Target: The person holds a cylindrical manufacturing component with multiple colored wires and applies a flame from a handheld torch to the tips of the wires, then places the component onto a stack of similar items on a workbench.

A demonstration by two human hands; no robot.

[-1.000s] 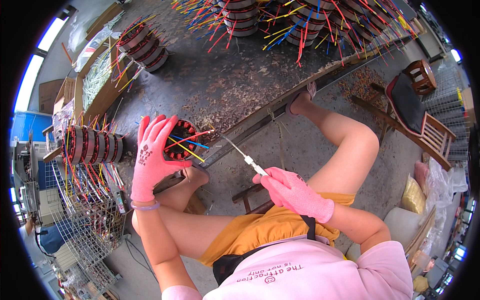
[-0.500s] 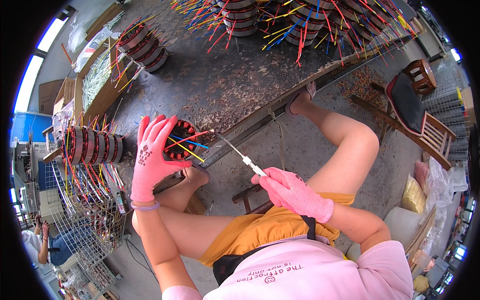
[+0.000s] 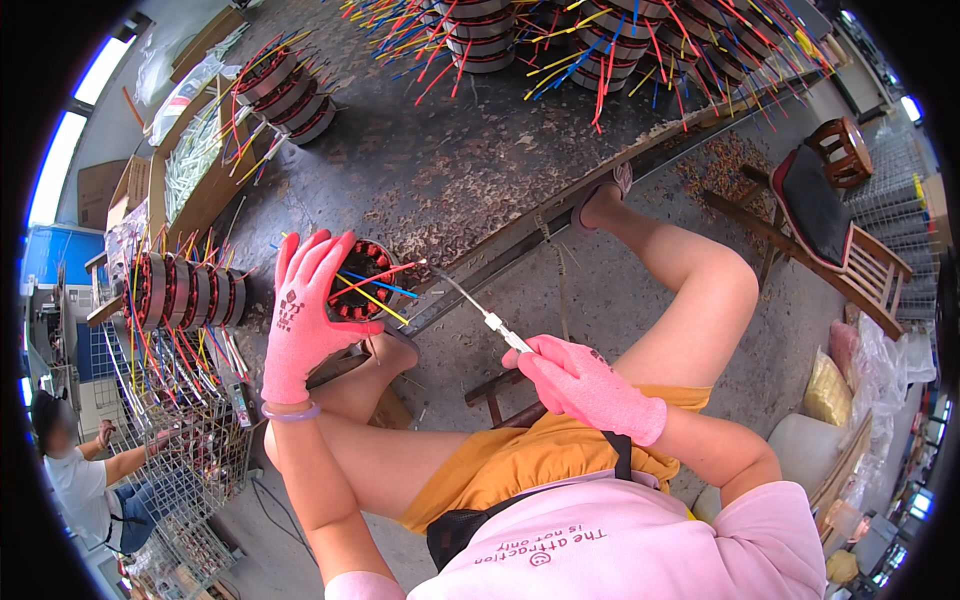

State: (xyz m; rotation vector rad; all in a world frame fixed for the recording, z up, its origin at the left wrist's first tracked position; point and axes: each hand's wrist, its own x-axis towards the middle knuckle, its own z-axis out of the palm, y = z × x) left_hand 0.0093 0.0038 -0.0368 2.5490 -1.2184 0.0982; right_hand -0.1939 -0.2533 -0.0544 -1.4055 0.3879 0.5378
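A round motor stator (image 3: 388, 262) with a black-and-red wound core stands at the table's near edge, its red, blue and yellow wires sticking out to the right. My left hand (image 3: 312, 310), in a pink glove, holds it from the left side, thumb below and fingers along the top. My right hand (image 3: 580, 385), also gloved, is closed on the white handle of a slim tool (image 3: 508, 334). From that handle a thin, curved grey rod reaches toward the end of the stator's red wires. Whether the rod's tip touches them I cannot tell.
Stacked stators (image 3: 185, 290) lie left of my left hand; another stack (image 3: 285, 95) stands farther back. Many more (image 3: 480, 35) fill the far side. A box of pale tubes (image 3: 195, 155) is at left. A wooden chair (image 3: 815, 215) stands right; another person (image 3: 85, 480) is beyond a wire rack.
My hands, the stator and the tool stay almost in place. At the far left, the other person has come farther into view, moving toward the wire rack.
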